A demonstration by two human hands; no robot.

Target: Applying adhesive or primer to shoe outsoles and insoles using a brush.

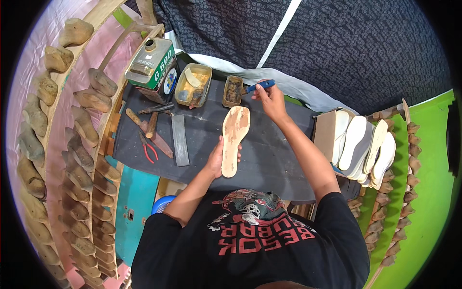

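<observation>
My left hand (216, 156) holds a tan insole (232, 154) from its left edge, above the dark table. Brownish wet-looking patches mark the insole's wide upper part. My right hand (273, 102) grips a blue-handled brush (263, 85) between fingers and thumb. The brush's working end reaches over the right side of a small brown-stained tub (232, 103); its tip cannot be made out against the dark contents. The tub stands just beyond the insole.
A metal can (153, 70) and a yellowish tub (207, 94) stand at the back left. Red-handled pliers (148, 147), wooden-handled tools and a grey bar (180, 139) lie nearer. Stacked pale insoles (355, 144) lean by a cardboard box (325, 135) at right. Shoe lasts (82, 144) line racks on both sides.
</observation>
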